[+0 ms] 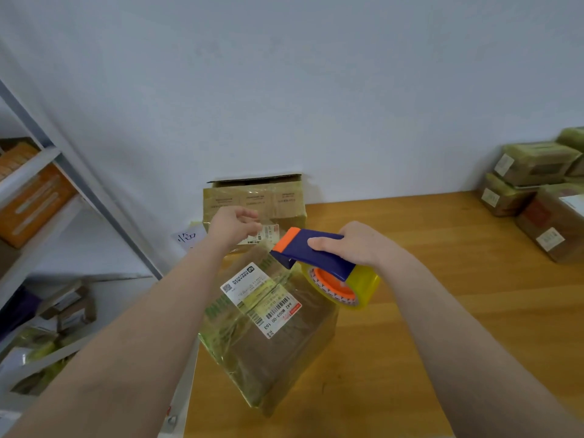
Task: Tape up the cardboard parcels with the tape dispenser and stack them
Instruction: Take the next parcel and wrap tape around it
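A brown cardboard parcel [278, 346] wrapped in yellowish clear tape, with white shipping labels on top, lies at the near left corner of the wooden table [442, 311]. My right hand [357, 245] grips a blue and orange tape dispenser [316, 257] with a yellowish tape roll, held just above the parcel's far right edge. My left hand [234, 227] hovers beyond the parcel's far end with fingers loosely curled; whether they pinch the tape end is not visible. A second, larger parcel [252, 200] with a raised flap stands against the wall behind.
Several taped parcels [534, 191] are stacked at the table's far right. A metal shelf unit [41, 191] with orange boxes and more packages stands to the left of the table. A white wall runs along the back.
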